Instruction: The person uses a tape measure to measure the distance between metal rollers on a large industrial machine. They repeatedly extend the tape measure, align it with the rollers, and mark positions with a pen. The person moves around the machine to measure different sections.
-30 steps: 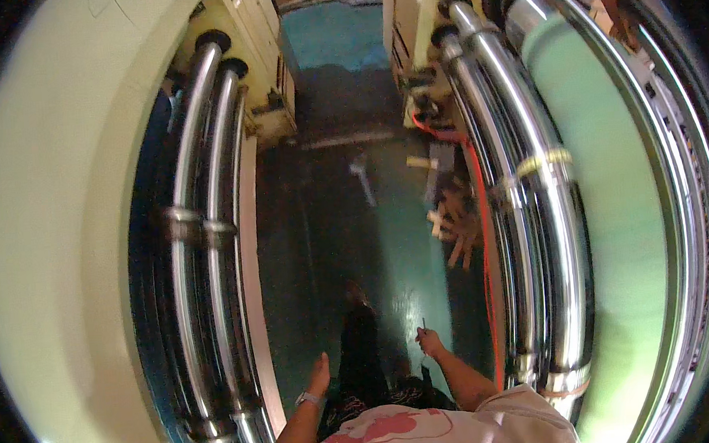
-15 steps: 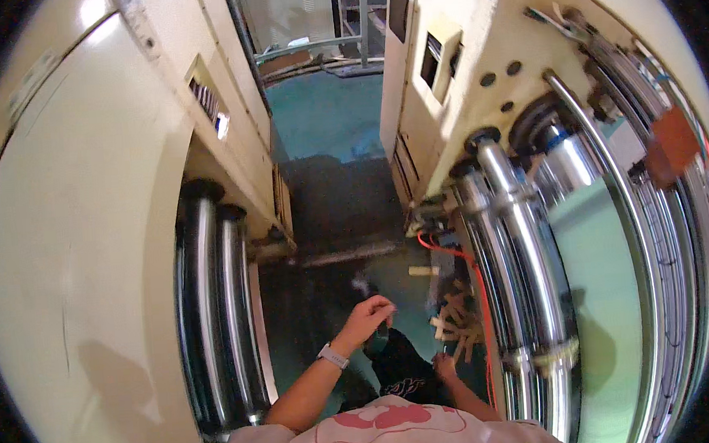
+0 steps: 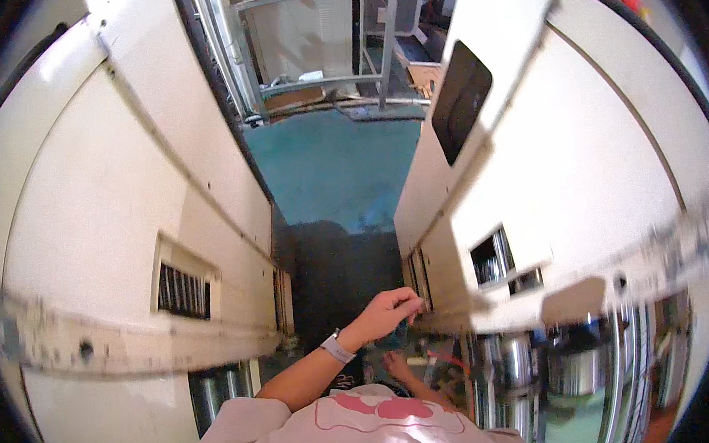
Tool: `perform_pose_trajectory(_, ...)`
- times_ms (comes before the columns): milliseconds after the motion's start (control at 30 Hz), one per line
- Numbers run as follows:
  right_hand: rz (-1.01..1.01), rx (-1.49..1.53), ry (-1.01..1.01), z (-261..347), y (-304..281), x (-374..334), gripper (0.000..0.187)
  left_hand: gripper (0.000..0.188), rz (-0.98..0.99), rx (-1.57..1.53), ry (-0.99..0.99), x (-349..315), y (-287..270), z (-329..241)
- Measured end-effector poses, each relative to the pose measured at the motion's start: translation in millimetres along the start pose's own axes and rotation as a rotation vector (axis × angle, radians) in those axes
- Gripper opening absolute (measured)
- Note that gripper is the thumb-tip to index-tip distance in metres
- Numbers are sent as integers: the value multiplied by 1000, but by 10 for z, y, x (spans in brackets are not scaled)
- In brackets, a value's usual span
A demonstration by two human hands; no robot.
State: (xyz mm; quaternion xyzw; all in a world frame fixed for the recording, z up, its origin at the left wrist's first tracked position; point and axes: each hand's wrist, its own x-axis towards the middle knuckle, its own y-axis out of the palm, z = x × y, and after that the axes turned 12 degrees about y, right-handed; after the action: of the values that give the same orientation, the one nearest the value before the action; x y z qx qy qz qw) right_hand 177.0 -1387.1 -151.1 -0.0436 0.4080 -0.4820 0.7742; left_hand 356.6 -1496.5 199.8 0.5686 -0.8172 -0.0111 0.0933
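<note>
My left hand (image 3: 388, 313) is held out in front of my body, a pale watch (image 3: 337, 347) strapped on its wrist. Its fingers are curled together; what they hold, if anything, I cannot make out. Lower down and blurred, my right hand (image 3: 397, 367) hangs near my body, its fingers too smeared to read. To the right of it are shiny metal rollers (image 3: 517, 362) in the machine. The cream machine panel (image 3: 516, 211) on the right rises beyond my left hand.
A narrow passage with green floor (image 3: 331, 166) runs between the right panel and a cream panel (image 3: 212, 149) on the left. At its far end stands a grey metal rail frame (image 3: 322, 84). More rollers (image 3: 219, 390) show low at the left.
My view has moved forward and lifted, so the rollers now lie nearer the lower edge and the passage's far end shows more. My left hand stays raised with fingers curled.
</note>
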Motion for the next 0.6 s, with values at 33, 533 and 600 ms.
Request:
perform_pose_trajectory(33, 77, 51, -30, 54, -11, 225, 33, 16, 18, -7, 43, 275, -159, -23)
perform_pose_trajectory(533, 66, -282, -182, 3150, -1002, 4941, 34, 8, 240, 119, 568, 4367, -3684, -816)
perform_pose_trajectory(600, 130, -230, -255, 3620, -851, 5511, 33, 5, 191, 372, 863, 4518, -4067, -1381)
